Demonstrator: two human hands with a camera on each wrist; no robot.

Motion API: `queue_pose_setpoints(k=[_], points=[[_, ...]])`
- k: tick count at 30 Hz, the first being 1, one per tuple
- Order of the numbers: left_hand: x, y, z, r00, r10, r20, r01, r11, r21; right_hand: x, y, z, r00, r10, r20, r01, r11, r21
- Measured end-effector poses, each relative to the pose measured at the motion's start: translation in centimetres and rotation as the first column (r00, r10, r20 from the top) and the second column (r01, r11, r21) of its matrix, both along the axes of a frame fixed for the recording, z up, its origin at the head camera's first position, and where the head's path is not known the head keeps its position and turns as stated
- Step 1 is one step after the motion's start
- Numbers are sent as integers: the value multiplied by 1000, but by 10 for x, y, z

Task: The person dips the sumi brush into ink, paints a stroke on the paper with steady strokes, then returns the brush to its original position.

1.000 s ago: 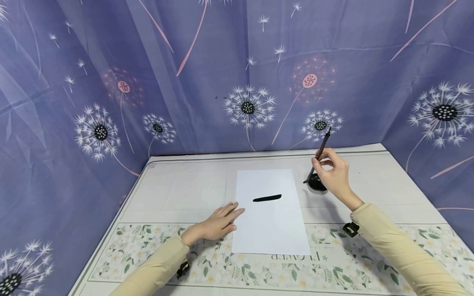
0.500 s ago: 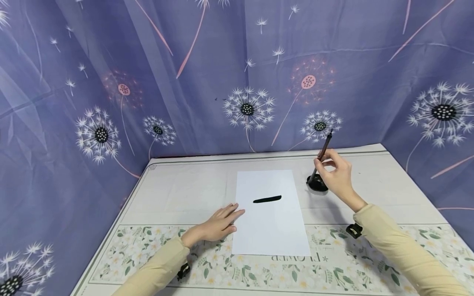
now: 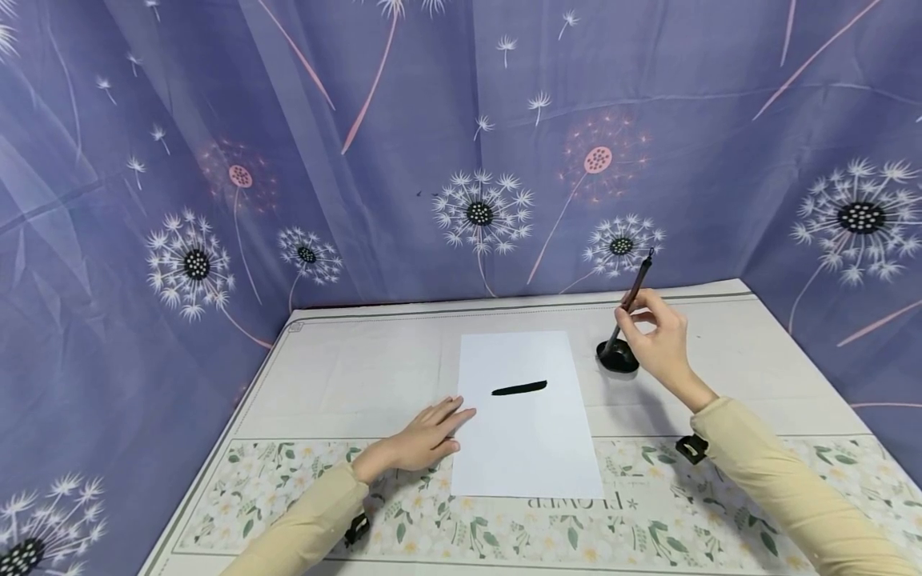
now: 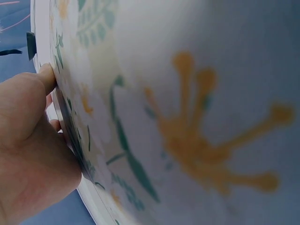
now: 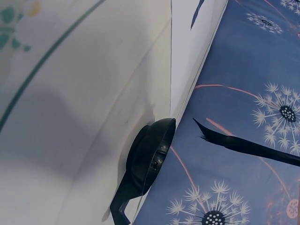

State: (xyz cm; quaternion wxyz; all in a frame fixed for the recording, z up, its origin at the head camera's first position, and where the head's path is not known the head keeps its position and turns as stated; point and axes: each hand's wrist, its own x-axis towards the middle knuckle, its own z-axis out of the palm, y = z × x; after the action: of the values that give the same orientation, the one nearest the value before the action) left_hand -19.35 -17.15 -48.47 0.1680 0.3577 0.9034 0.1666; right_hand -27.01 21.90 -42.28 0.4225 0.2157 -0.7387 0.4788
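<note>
My right hand (image 3: 659,332) pinches a dark writing brush (image 3: 637,288) by its shaft, fingers curled around it. The brush leans, top end up and to the right. Below it sits a small black ink dish (image 3: 619,358); in the right wrist view the brush's pointed hair tip stands just apart from the rim of the dish (image 5: 152,157). A white sheet of paper (image 3: 526,448) lies in the middle, bearing one thick black stroke (image 3: 519,388). My left hand (image 3: 418,438) rests with spread fingers at the sheet's left edge, fingertips on the paper.
A pale tablecloth (image 3: 360,360) with a floral band covers the table. Blue-purple curtains (image 3: 403,200) with dandelion prints stand behind it and along both sides. Black camera mounts show under both wrists, such as the right mount (image 3: 691,449).
The right hand has shifted slightly to the right, bringing the brush's lower end from left of the ink dish to over it. The left hand, paper and stroke stay as they were.
</note>
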Motion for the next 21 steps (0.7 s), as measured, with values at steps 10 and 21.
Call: queue_pose_setpoints(k=[10, 21], points=[[-1, -1, -2, 1000, 1, -3, -1, 1000, 3, 18, -9, 22, 999, -4, -48, 4, 1000, -3], [-1, -1, -3, 1000, 4, 6, -4, 1000, 5, 21, -9, 24, 998, 15, -68, -12, 999, 43]])
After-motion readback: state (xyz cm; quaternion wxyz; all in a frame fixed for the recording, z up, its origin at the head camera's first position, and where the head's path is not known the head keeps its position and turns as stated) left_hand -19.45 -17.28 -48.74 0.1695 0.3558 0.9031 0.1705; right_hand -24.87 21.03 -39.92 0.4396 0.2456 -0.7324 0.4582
